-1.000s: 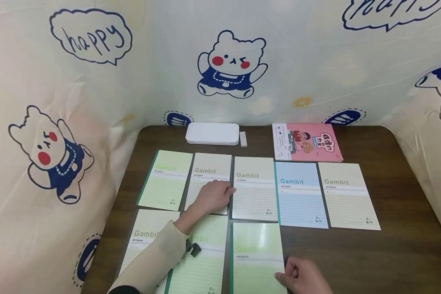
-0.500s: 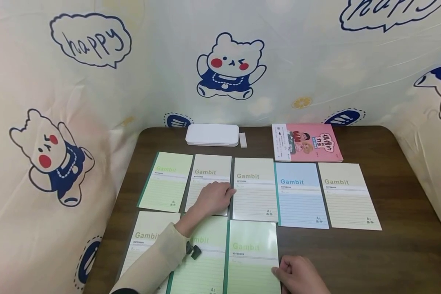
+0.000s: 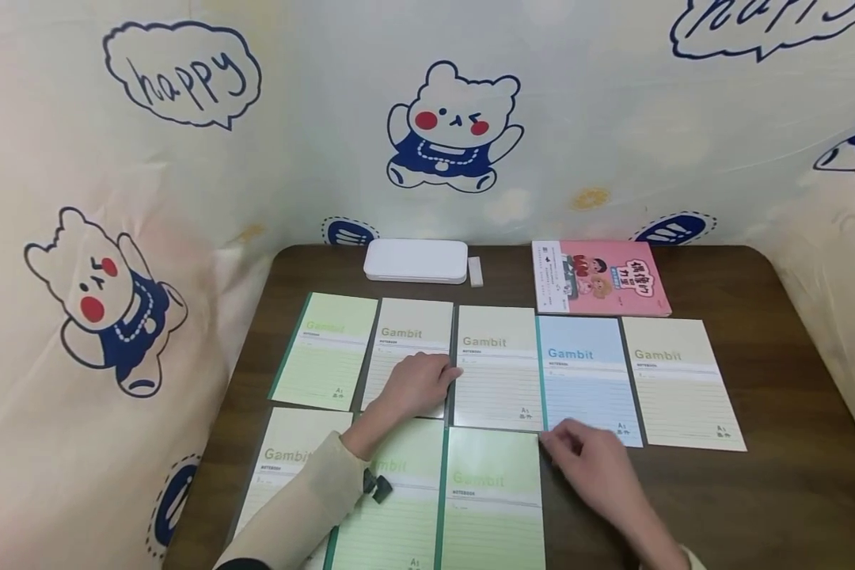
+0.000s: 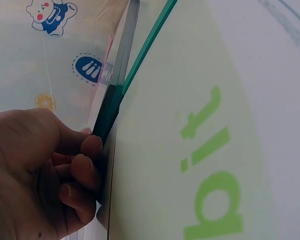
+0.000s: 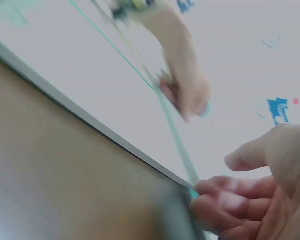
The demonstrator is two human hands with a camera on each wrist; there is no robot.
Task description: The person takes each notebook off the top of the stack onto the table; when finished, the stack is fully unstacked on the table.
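Observation:
My left hand (image 3: 415,385) rests over a cream notebook (image 3: 416,310) in the back row, its fingertips at the seam beside another cream notebook (image 3: 499,388). In the left wrist view its fingers (image 4: 85,170) are loosely bent against the notebook edges. At the upper right corner of a light green notebook (image 3: 495,522) in the front row is my right hand (image 3: 594,467), also near the lower edge of a blue notebook (image 3: 591,396). The right wrist view shows its thumb apart from the bent fingers (image 5: 235,200). My left forearm partly covers two front notebooks.
A green notebook (image 3: 324,356) and a cream notebook (image 3: 687,396) end the back row. Behind stand a white case (image 3: 416,260), a small white eraser-like block (image 3: 476,271) and a pink book (image 3: 606,277). A printed curtain (image 3: 313,142) closes off the table's back and sides.
The front-row green notebook has slid left against its neighbour. My right hand has let go of its right edge and moved up to its top corner. The left hand has stayed in place.

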